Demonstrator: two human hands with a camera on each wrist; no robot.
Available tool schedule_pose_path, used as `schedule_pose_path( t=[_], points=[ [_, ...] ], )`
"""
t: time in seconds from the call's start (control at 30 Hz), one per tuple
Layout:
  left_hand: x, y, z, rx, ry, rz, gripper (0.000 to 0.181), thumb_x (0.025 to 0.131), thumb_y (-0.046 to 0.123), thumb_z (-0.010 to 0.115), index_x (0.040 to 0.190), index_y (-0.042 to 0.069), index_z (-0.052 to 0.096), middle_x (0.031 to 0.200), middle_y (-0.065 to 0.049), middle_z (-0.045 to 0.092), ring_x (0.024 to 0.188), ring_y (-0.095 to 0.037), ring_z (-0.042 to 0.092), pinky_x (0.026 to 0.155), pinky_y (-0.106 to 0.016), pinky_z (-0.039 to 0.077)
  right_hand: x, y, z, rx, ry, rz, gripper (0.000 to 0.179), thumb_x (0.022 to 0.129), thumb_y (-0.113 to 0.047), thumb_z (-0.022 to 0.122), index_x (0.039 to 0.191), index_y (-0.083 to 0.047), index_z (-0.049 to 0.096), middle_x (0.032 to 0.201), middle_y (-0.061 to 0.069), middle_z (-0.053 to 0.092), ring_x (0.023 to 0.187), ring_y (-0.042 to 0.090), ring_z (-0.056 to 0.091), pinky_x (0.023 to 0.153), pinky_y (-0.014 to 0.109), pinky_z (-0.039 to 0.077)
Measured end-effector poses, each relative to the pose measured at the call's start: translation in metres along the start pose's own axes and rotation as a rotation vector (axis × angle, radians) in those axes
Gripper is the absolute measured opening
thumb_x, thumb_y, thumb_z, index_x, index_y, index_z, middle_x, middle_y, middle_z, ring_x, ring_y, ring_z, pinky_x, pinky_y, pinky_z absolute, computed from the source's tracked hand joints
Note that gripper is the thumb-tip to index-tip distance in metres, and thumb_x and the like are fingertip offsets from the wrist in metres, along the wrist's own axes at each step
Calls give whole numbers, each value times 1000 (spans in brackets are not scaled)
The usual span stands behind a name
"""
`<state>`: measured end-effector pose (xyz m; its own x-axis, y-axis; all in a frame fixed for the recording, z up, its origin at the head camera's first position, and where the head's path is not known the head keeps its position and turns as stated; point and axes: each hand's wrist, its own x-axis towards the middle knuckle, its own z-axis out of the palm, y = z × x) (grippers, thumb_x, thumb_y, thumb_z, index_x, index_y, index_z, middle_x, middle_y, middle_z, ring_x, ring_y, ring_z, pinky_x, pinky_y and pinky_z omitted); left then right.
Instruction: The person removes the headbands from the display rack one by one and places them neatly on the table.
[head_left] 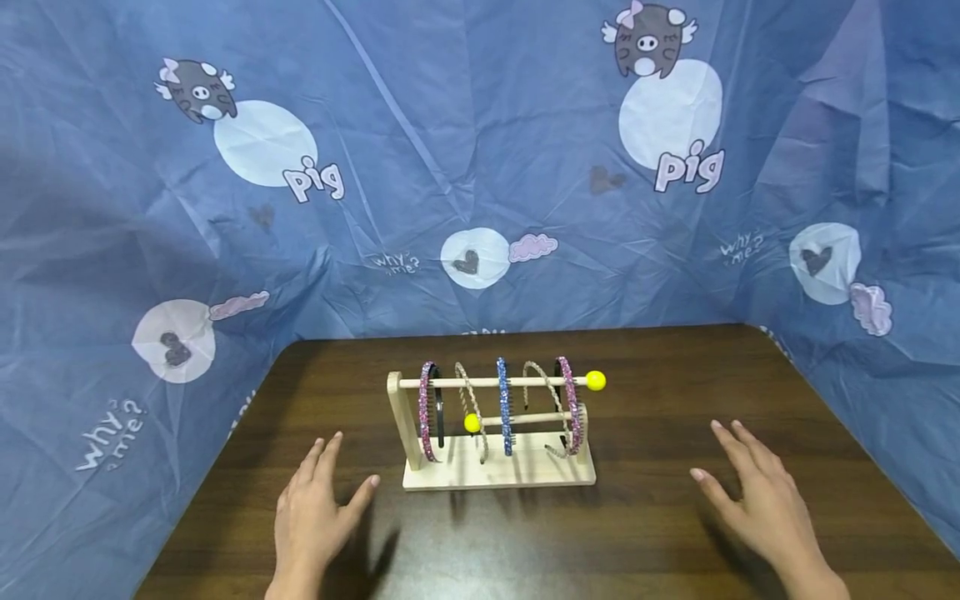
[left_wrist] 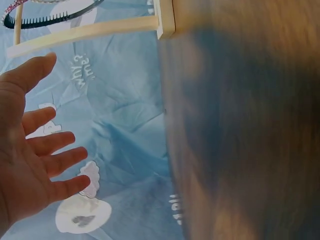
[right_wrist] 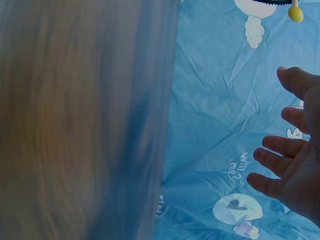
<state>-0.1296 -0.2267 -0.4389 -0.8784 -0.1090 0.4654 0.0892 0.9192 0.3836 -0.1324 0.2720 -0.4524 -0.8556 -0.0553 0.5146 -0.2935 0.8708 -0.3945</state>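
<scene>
A pale wooden stand is on the table, with an upper rod and a lower rod, each tipped by a yellow ball. Several headbands hang there: a glittery pink one at the left, two beige twisted ones, a glittery blue one in the middle, another pink one at the right. My left hand hovers left of the stand, fingers spread, touching nothing. Well to the right of it, my right hand is likewise spread and holds nothing.
The dark brown wooden table has rounded far corners. Blue cloth printed with cartoon pigs hangs behind it and along both sides. In the left wrist view, the stand's post rises close to the thumb.
</scene>
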Motion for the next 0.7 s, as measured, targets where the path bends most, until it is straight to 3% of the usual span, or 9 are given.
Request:
schedule_pose_path(
  t=[0.1, 0.27, 0.5, 0.7],
  points=[
    [-1, 0, 3, -74, -9, -31, 75, 75, 36, 75, 135, 5, 44, 132, -27, 43, 111, -49, 46, 84, -63, 36, 1, -4, 6, 80, 21, -16, 69, 79, -23, 74, 138, -6, 43, 133, 31, 40, 110, 56, 39, 80, 70, 31],
    [0, 2, 6, -192, -81, -105, 76, 75, 34, 77, 137, 6, 42, 135, -27, 40, 116, -48, 42, 89, -61, 34, 1, -11, 15, 196, 74, -31, 66, 76, -13, 76, 134, -3, 47, 132, 28, 43, 113, 52, 40, 85, 66, 32],
    [0, 5, 14, -290, -107, -152, 79, 72, 26, 80, 137, 4, 42, 135, -23, 43, 120, -43, 40, 95, -57, 32, 0, -22, 23, 223, 97, -29, 66, 73, -8, 77, 133, -3, 48, 129, 26, 47, 108, 47, 48, 74, 61, 42],
    [1, 8, 17, -337, -130, -179, 81, 70, 24, 81, 138, 4, 41, 135, -25, 43, 120, -45, 40, 96, -56, 31, 5, -30, 29, 279, 114, -33, 64, 72, -3, 76, 131, -2, 49, 127, 23, 50, 110, 45, 49, 77, 59, 42]
  ],
)
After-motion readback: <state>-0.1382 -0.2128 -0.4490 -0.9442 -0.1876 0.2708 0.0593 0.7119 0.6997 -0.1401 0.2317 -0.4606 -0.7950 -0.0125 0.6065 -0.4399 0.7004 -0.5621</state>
